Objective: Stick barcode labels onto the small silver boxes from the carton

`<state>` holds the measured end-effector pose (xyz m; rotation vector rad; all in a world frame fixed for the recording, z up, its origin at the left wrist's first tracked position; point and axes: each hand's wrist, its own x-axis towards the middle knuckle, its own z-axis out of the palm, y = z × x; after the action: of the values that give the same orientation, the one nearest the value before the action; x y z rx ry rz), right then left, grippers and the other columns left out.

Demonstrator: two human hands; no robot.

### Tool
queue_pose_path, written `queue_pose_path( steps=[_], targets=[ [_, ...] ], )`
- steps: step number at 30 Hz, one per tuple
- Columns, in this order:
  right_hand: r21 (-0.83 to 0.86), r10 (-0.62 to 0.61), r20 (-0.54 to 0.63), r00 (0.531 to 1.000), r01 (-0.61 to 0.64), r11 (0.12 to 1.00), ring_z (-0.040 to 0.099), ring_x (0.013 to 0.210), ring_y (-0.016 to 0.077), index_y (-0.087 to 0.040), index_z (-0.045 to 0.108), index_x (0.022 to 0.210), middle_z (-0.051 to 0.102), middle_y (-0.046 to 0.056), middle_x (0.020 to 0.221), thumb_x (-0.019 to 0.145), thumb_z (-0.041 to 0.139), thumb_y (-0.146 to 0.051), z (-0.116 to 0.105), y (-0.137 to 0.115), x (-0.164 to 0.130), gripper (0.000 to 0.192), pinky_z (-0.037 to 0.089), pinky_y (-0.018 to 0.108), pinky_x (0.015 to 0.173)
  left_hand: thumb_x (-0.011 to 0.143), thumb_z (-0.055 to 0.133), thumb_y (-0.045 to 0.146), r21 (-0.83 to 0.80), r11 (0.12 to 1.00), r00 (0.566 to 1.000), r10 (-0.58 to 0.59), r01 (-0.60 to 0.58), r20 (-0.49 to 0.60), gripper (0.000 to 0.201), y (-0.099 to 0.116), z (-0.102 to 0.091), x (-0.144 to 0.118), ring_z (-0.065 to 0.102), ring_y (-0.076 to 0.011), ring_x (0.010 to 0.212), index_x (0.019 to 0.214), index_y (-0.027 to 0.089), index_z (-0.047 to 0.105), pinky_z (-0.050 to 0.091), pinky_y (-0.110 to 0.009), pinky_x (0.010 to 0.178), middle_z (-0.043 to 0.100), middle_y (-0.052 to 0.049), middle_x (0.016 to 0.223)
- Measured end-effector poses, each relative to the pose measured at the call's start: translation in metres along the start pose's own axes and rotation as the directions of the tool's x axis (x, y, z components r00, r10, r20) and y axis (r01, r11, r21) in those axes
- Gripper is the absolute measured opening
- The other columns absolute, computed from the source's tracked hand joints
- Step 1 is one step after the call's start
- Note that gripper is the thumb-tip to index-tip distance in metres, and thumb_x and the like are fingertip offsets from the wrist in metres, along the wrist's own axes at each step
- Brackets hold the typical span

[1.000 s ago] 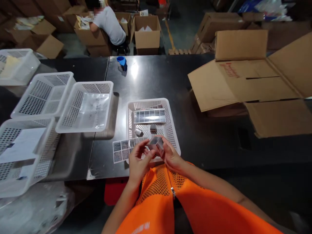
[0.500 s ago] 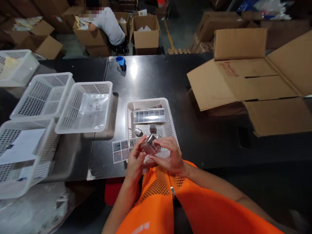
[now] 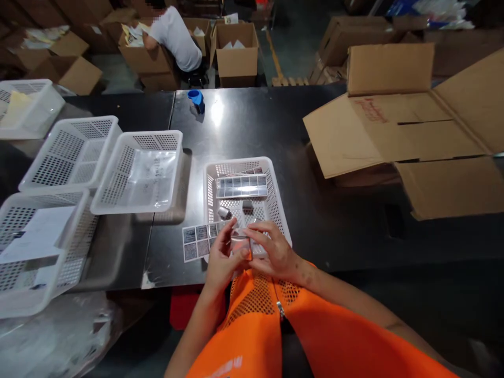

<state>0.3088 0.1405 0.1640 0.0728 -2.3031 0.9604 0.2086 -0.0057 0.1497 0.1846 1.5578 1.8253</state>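
Note:
A small, shiny metal block (image 3: 241, 244) with flat faces is between my hands, just over the near edge of a white plastic basket (image 3: 279, 202). My left hand (image 3: 221, 262) is closed around its left side, thumb on the near face. Fingers of my right hand (image 3: 277, 253) press on its top and right side. Two small silvery metal pieces (image 3: 224, 212) lie in the basket, behind the hands. Farther back in it are sheets of silvery square labels (image 3: 241, 186). Another label sheet (image 3: 196, 243) pokes out to the left, partly hidden by my left hand.
Several white baskets (image 3: 137, 211) stand on the dark table (image 3: 291, 131) at left, some holding papers or plastic bags. A blue-topped object (image 3: 196, 101) is near the far edge. An open cardboard box (image 3: 409, 131) occupies the right. Beyond, a person (image 3: 179, 39) sits among cartons.
The metal block has been turned, so a flat face reflecting orange now points toward me. My right fingers have moved left onto its top.

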Motion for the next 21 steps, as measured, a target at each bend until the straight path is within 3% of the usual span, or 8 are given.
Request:
queue_pose_path(
  steps=[3, 6, 8, 11, 13, 16, 19, 21],
  targets=[
    [0.186, 0.176, 0.171, 0.969, -0.208, 0.96, 0.065, 0.103, 0.0236, -0.027, 0.059, 0.132, 0.064, 0.008, 0.113, 0.082, 0.074, -0.021, 0.005, 0.008, -0.003, 0.053, 0.057, 0.043, 0.09, 0.053, 0.096, 0.042, 0.139, 0.99, 0.998, 0.031, -0.022, -0.063, 0.077, -0.002, -0.007, -0.008, 0.066, -0.0237, 0.107, 0.124, 0.027, 0.072, 0.056, -0.031, 0.09, 0.068, -0.009, 0.129],
    [0.47, 0.392, 0.29, 0.873, -0.486, 0.737, 0.068, 0.104, 0.0226, -0.024, 0.062, 0.121, 0.066, 0.008, 0.115, 0.075, 0.083, -0.033, 0.017, 0.014, -0.015, 0.051, 0.059, 0.038, 0.088, 0.059, 0.093, 0.048, 0.024, 0.993, 0.993, -0.112, 0.113, -0.028, 0.076, -0.01, -0.017, -0.024, 0.069, -0.0233, 0.101, 0.129, 0.028, 0.07, 0.058, -0.032, 0.085, 0.069, -0.01, 0.126],
    [0.523, 0.393, 0.387, 0.834, -0.55, 0.651, 0.069, 0.105, 0.0222, -0.024, 0.062, 0.121, 0.068, 0.008, 0.116, 0.075, 0.085, -0.037, 0.024, 0.016, -0.022, 0.053, 0.058, 0.038, 0.091, 0.065, 0.09, 0.049, -0.107, 0.97, 0.974, -0.224, 0.22, -0.024, 0.068, -0.018, -0.025, -0.035, 0.07, -0.0232, 0.103, 0.127, 0.028, 0.071, 0.058, -0.032, 0.086, 0.071, -0.009, 0.125],
    [0.442, 0.225, 0.542, 0.81, -0.502, 0.743, 0.066, 0.114, 0.0249, -0.025, 0.067, 0.122, 0.069, 0.009, 0.124, 0.071, 0.089, -0.036, 0.03, 0.027, -0.023, 0.056, 0.052, 0.043, 0.102, 0.06, 0.094, 0.04, -0.224, 0.926, 0.94, -0.33, 0.304, -0.087, 0.059, -0.03, -0.039, -0.047, 0.072, -0.0216, 0.099, 0.115, 0.025, 0.077, 0.059, -0.029, 0.086, 0.076, -0.008, 0.115],
    [0.341, 0.217, 0.646, 0.732, -0.53, 0.776, 0.062, 0.124, 0.0264, -0.025, 0.066, 0.127, 0.064, 0.009, 0.135, 0.07, 0.09, -0.036, 0.035, 0.045, -0.019, 0.063, 0.051, 0.042, 0.105, 0.054, 0.096, 0.032, -0.273, 0.91, 0.917, -0.362, 0.311, -0.165, 0.062, -0.034, -0.052, -0.051, 0.073, -0.0192, 0.089, 0.113, 0.024, 0.077, 0.059, -0.028, 0.081, 0.079, -0.006, 0.105],
    [0.116, 0.399, 0.678, 0.618, -0.625, 0.772, 0.057, 0.129, 0.0271, -0.02, 0.059, 0.137, 0.057, 0.013, 0.14, 0.078, 0.082, -0.032, 0.054, 0.085, -0.01, 0.064, 0.051, 0.04, 0.103, 0.049, 0.093, 0.029, -0.373, 0.888, 0.886, -0.38, 0.269, -0.265, 0.068, -0.028, -0.076, -0.049, 0.074, -0.0203, 0.082, 0.115, 0.022, 0.076, 0.061, -0.03, 0.076, 0.08, -0.006, 0.096],
    [-0.098, 0.523, 0.645, 0.558, -0.618, 0.78, 0.052, 0.13, 0.0321, -0.013, 0.061, 0.133, 0.058, 0.018, 0.135, 0.078, 0.079, -0.017, 0.081, 0.116, 0.0, 0.059, 0.042, 0.049, 0.111, 0.046, 0.092, 0.031, -0.425, 0.887, 0.875, -0.34, 0.178, -0.344, 0.064, -0.014, -0.095, -0.045, 0.075, -0.0237, 0.084, 0.107, 0.022, 0.078, 0.062, -0.032, 0.075, 0.081, -0.006, 0.096],
    [-0.197, 0.561, 0.629, 0.538, -0.588, 0.785, 0.054, 0.125, 0.0346, -0.012, 0.067, 0.122, 0.063, 0.018, 0.126, 0.069, 0.081, -0.009, 0.093, 0.122, 0.008, 0.055, 0.04, 0.052, 0.11, 0.045, 0.094, 0.031, -0.387, 0.91, 0.874, -0.306, 0.152, -0.378, 0.062, -0.007, -0.102, -0.045, 0.075, -0.0225, 0.08, 0.104, 0.022, 0.079, 0.062, -0.03, 0.072, 0.081, -0.005, 0.094]
  ],
)
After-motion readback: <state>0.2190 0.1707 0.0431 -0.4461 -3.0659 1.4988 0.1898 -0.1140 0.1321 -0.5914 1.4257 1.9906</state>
